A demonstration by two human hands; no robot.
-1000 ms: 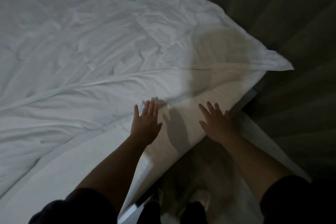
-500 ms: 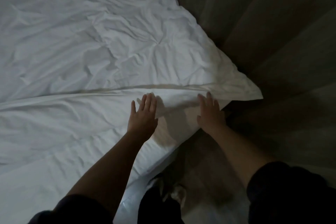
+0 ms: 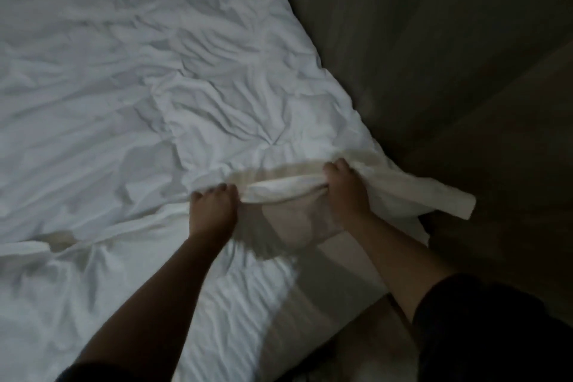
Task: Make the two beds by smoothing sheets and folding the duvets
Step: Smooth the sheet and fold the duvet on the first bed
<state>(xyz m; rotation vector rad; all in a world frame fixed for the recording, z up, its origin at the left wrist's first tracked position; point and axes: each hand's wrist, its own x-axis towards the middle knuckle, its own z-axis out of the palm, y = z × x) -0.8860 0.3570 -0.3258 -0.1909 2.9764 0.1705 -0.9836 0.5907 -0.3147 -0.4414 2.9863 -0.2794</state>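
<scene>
A crumpled white duvet [image 3: 217,93] covers most of the bed, and its near edge is bunched into a raised fold. My left hand [image 3: 214,211] grips that edge with its fingers curled under the fabric. A short way to the right, my right hand [image 3: 347,192] grips the same edge close to the duvet's corner [image 3: 459,205], which hangs out over the side of the bed. Below the fold lies the white sheet [image 3: 248,304] on the mattress.
Dark wood-look floor [image 3: 465,71] runs along the bed's right side. The bed's near right edge [image 3: 356,295] drops off by my legs. The room is dim.
Both hands lay flat and open on the duvet before. Now their fingers have curled around its near edge, lifting it into a fold. The view has shifted closer to the bed corner.
</scene>
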